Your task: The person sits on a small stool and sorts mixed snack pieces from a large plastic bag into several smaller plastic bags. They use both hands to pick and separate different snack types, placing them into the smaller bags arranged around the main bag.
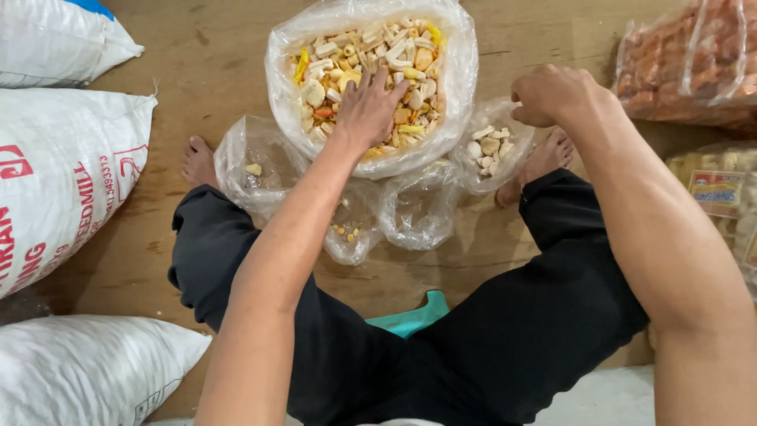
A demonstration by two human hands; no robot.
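A big clear plastic bag (457, 55) stands open on the wooden floor, filled with mixed white, yellow and orange crackers (394, 47). My left hand (369, 106) is pressed palm-down into those crackers, fingers spread. My right hand (554, 95) is curled shut above a small clear bag (493, 146) that holds a few pale crackers; whether it grips the bag's rim or some crackers is hidden. Several more small clear bags (252, 166) lie between my legs, nearly empty, with only a few pieces inside.
White woven sacks (55, 181) lie along the left side. Sealed bags of orange-brown snacks (686, 63) and pale snacks (721, 189) sit at the right. My crossed legs in black trousers (505, 331) and bare feet frame the bags. A teal object (414, 315) peeks out between my legs.
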